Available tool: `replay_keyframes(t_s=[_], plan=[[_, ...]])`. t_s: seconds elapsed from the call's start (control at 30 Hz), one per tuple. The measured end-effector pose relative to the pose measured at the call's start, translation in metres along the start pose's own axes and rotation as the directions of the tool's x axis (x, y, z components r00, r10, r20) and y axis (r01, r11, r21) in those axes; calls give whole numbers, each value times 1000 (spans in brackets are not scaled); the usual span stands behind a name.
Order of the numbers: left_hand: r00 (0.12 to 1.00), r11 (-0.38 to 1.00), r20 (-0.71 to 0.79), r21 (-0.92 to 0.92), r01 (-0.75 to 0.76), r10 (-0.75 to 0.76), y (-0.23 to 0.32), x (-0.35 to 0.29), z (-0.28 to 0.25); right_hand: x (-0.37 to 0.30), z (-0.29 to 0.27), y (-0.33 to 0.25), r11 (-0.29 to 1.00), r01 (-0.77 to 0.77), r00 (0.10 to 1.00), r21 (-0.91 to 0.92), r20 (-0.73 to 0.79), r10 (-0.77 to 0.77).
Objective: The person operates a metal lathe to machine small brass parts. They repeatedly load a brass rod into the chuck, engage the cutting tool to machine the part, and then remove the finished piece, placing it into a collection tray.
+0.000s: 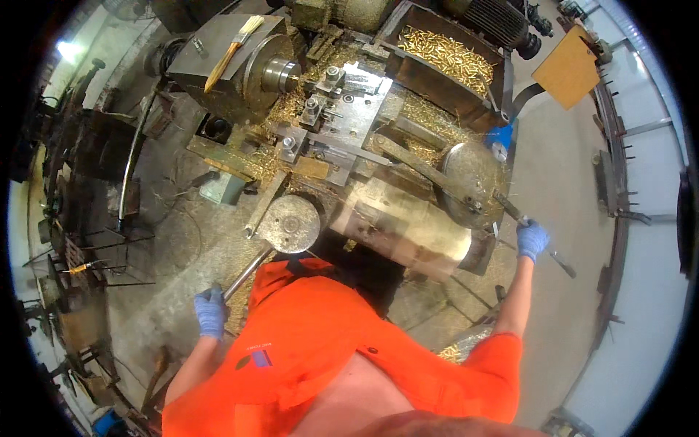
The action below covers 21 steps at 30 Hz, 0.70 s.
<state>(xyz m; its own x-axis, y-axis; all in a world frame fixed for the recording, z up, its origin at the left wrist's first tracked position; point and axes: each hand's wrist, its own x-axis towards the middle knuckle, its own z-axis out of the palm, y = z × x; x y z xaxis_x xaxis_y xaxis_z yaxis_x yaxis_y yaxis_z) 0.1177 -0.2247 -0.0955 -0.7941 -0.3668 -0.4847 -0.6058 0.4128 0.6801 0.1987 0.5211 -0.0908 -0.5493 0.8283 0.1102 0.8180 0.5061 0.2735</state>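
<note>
My left hand (210, 313), in a blue glove, is wrapped round the end of a metal lever (247, 274). That lever runs up to a round metal disc (290, 223) at the front of a small lathe. Over on the right, my gloved right hand (532, 241) grips a long dark lever (510, 208), whose far end joins a larger round disc (473, 175). Between the two discs lies the tool slide (357, 105), with several bolted tool holders facing the spindle (279, 75). A thin brass-coloured piece shows at the spindle's nose.
A metal bin (501, 109) heaped with small brass parts (445, 60) stands behind the slide. On the headstock (218, 80) rests a paintbrush (234, 52). Brass chips cover the machine bed. A tan board (568, 69) sticks out at far right; racks and rods line the left.
</note>
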Motion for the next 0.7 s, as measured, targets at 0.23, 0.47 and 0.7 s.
replay_keyframes(t_s=[0.23, 0.47, 0.7], plan=[[982, 999, 187, 33, -5, -1, 29, -1, -9, -34, 2, 9, 1000, 5, 1000, 12, 6, -5], [789, 667, 412, 429, -609, 455, 109, -1, 0, -89, -9, 38, 979, 16, 997, 202, 68, -30], [663, 492, 639, 464, -737, 390, 126, -9, 19, -91, 17, 152, 986, -167, 938, 1, 309, 159]])
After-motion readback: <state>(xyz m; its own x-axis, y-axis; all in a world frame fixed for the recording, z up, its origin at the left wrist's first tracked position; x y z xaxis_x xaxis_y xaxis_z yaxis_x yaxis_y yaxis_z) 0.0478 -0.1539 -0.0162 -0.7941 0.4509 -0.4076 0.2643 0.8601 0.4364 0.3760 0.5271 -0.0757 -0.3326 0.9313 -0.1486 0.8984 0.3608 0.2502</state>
